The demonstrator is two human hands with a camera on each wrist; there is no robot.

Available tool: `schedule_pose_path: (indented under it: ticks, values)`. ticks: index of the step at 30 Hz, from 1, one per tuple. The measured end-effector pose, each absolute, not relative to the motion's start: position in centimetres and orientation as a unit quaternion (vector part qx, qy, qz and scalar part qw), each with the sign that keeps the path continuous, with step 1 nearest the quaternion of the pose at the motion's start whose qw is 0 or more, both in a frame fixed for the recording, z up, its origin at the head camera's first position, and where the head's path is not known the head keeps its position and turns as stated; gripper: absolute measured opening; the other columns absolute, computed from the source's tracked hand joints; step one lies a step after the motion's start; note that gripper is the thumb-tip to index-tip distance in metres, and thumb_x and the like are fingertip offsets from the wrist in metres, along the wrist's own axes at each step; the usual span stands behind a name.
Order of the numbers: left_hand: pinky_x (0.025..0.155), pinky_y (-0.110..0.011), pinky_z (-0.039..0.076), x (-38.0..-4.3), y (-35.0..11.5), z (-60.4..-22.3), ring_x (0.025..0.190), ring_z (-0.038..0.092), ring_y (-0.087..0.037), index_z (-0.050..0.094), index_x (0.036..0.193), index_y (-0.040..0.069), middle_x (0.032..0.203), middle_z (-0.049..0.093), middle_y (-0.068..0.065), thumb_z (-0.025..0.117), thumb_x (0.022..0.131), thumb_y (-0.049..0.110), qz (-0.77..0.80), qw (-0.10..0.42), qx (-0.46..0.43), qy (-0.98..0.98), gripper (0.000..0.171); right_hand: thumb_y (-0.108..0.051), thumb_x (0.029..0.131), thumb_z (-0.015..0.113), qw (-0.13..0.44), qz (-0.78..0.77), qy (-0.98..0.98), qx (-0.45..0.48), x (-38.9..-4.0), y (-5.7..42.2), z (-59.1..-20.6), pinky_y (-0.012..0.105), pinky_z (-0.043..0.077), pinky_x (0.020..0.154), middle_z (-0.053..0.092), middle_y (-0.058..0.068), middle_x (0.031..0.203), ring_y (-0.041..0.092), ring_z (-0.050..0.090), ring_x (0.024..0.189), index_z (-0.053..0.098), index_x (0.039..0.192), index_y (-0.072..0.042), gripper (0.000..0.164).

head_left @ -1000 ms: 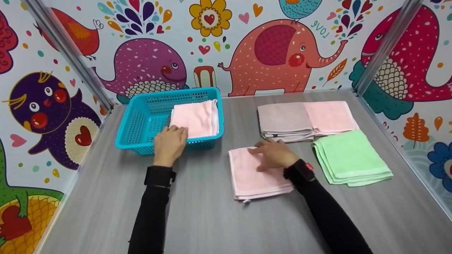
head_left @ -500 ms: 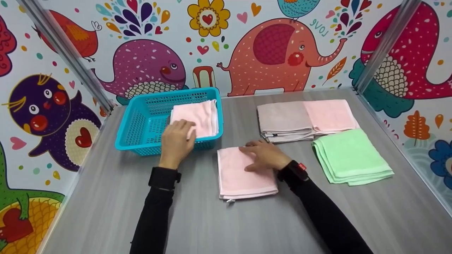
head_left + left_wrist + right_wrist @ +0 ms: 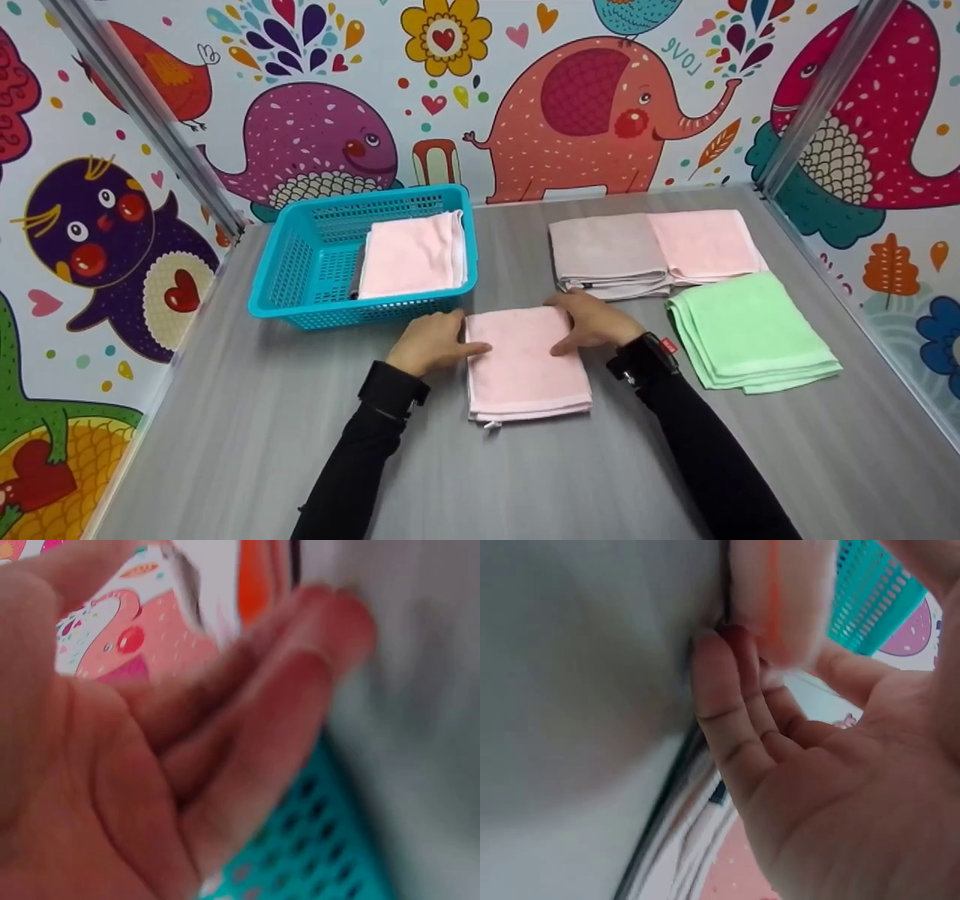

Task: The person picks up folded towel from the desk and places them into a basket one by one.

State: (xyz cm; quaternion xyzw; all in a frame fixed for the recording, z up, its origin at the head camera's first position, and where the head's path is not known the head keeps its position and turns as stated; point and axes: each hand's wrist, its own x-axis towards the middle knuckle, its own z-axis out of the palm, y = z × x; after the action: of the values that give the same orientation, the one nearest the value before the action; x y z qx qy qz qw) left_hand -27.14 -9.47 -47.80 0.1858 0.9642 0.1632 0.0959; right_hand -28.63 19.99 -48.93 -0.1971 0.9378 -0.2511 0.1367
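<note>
A folded pink towel point(image 3: 525, 367) lies on the grey table, between my two hands. My left hand point(image 3: 431, 343) is at its left edge, the thumb reaching over the top; in the left wrist view its fingers point(image 3: 255, 742) look extended and blurred. On the opposite edge, my right hand point(image 3: 600, 322) holds the towel's upper right corner, thumb on top. Seen from the right wrist, the fingertips point(image 3: 716, 667) bend in at the table against the towel's edge point(image 3: 784, 600). Whether they reach underneath is hard to tell.
A blue plastic basket point(image 3: 300, 307) stands behind my left hand, with a folded pink towel point(image 3: 409, 259) on a dark item inside. Back right lie a folded greyish towel point(image 3: 607, 247), another pink towel point(image 3: 705, 244) and a green towel point(image 3: 754, 334). Printed walls enclose the table.
My left hand has left the basket's towel and come down right to the near pink towel. That towel was drawn left by my right hand, which now sits at its right edge.
</note>
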Motion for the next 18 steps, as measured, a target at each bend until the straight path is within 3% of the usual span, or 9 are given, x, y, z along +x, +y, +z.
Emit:
schedule_pose_path:
  ticks: [4, 9, 15, 18]
  values:
    - [0.091, -0.05, 0.056, -27.4, -9.0, -48.9, 0.093, 0.067, -0.031, 0.063, 0.128, -0.007, 0.113, 0.072, -0.024, 0.077, 0.091, 0.046, 0.185, 0.1, 0.176, 0.962, 0.066, -0.022, 0.074, 0.092, 0.151, -0.267, 0.933, -0.19, -28.8, 19.6, -49.1, 0.055, 0.044, 0.11, 0.064, 0.022, 0.136, 0.04, 0.058, 0.126, 0.06, 0.138, 0.002, 0.075]
    - [0.101, -0.053, 0.051, -28.0, -8.9, -49.9, 0.114, 0.065, -0.038, 0.061, 0.133, -0.002, 0.125, 0.068, -0.023, 0.08, 0.089, 0.027, 0.273, 0.096, 0.219, 0.932, 0.055, -0.015, 0.073, 0.089, 0.16, -0.282, 0.922, -0.211, -29.0, 19.5, -49.0, 0.042, 0.052, 0.089, 0.073, 0.01, 0.107, 0.023, 0.063, 0.096, 0.072, 0.121, -0.002, 0.053]
    - [0.082, -0.037, 0.048, -28.4, -8.9, -50.4, 0.092, 0.055, -0.021, 0.06, 0.112, 0.004, 0.098, 0.06, -0.007, 0.074, 0.09, 0.007, 0.346, 0.105, 0.329, 0.872, 0.026, -0.009, 0.072, 0.086, 0.165, -0.301, 0.905, -0.25, -29.2, 19.7, -49.2, 0.032, 0.047, 0.078, 0.066, 0.001, 0.087, 0.015, 0.055, 0.081, 0.073, 0.103, -0.006, 0.034]
    - [0.078, -0.031, 0.044, -28.3, -9.0, -50.2, 0.088, 0.052, -0.017, 0.053, 0.11, 0.006, 0.095, 0.055, -0.001, 0.072, 0.091, 0.004, 0.362, 0.125, 0.349, 0.855, 0.026, -0.007, 0.074, 0.084, 0.18, -0.318, 0.893, -0.262, -29.1, 20.0, -49.2, 0.032, 0.049, 0.077, 0.065, 0.0, 0.088, 0.015, 0.056, 0.081, 0.071, 0.103, -0.006, 0.032]
